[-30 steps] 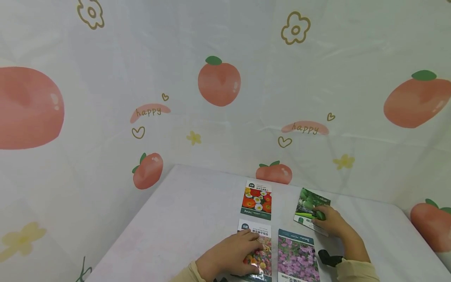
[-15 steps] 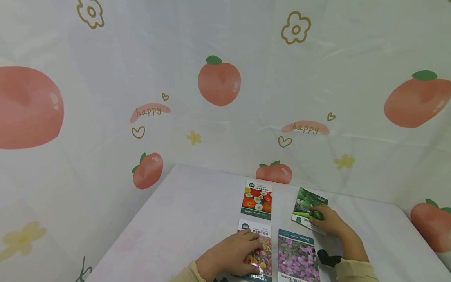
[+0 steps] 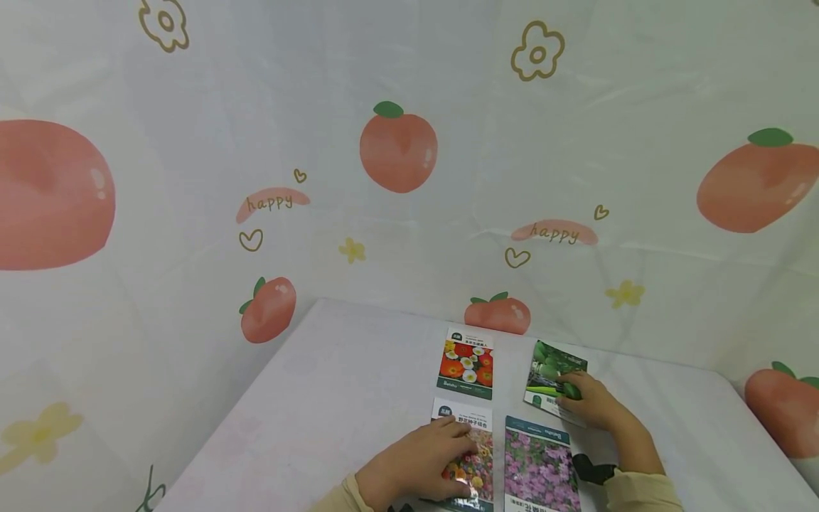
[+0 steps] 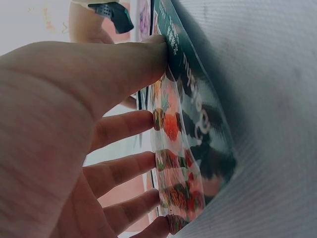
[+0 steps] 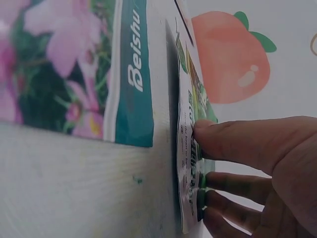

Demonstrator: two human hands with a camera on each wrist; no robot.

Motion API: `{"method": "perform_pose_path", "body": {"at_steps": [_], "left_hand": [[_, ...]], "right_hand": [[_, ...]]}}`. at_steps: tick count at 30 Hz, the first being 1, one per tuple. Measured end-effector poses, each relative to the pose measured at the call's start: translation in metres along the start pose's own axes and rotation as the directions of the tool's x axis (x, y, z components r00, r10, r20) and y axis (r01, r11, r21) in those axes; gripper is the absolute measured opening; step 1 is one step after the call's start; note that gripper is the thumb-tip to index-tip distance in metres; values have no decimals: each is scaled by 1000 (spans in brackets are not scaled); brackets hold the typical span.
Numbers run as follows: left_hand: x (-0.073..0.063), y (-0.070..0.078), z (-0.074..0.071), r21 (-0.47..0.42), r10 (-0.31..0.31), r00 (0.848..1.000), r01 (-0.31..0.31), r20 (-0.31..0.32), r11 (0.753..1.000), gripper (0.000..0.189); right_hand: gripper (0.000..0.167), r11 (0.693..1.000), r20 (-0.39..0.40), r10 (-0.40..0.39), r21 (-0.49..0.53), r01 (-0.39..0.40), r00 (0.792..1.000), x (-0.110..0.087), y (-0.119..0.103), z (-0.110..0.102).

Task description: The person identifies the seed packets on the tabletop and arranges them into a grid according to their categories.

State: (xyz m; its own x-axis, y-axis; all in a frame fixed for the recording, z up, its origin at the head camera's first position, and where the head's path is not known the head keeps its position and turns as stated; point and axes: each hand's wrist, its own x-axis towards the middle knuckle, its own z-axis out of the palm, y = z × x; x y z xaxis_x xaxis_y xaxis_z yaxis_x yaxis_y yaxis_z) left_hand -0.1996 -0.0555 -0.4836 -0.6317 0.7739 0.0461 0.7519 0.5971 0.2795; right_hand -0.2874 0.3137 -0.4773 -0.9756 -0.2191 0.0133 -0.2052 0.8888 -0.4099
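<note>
In the head view my left hand (image 3: 425, 459) rests on a mixed-flower seed packet (image 3: 470, 473) at the near edge. The left wrist view shows the spread fingers and thumb (image 4: 133, 59) pressing its glossy face, which bulges a little. My right hand (image 3: 595, 402) touches a green vegetable seed packet (image 3: 544, 370) at the back right. Seen from the right wrist, the thumb (image 5: 208, 136) and fingertips press that packet's face, and the packet lies on the table. The hand hides part of its picture. A purple-flower seed packet (image 3: 540, 462) lies between my two hands.
Behind the left hand's packet lies a red-and-white-flower seed packet (image 3: 467, 366). All of them are on a white-covered table (image 3: 307, 398). A peach-printed cloth (image 3: 409, 235) hangs along the table's back edge.
My right hand has slid the green packet a short way left across the table, toward the red-and-white-flower packet. My left hand and the other packets have stayed put.
</note>
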Motion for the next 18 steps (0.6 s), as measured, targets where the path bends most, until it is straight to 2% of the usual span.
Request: {"method": "perform_pose_path", "body": {"at_steps": [6,11,18], "left_hand": [[0,0,0,3,-2,1000,2,-1,1000,55],[0,0,0,-1,-10,1000,10,10,1000,55],[1,1,0,8,-12,1000,12,0,1000,52]], "right_hand": [[53,999,-4,-42,3,42,999,0,0,0],[58,998,17,-48,39,47,999,-1,-6,-1],[57,995,33,-85,56,83,996,1,-12,2]]}}
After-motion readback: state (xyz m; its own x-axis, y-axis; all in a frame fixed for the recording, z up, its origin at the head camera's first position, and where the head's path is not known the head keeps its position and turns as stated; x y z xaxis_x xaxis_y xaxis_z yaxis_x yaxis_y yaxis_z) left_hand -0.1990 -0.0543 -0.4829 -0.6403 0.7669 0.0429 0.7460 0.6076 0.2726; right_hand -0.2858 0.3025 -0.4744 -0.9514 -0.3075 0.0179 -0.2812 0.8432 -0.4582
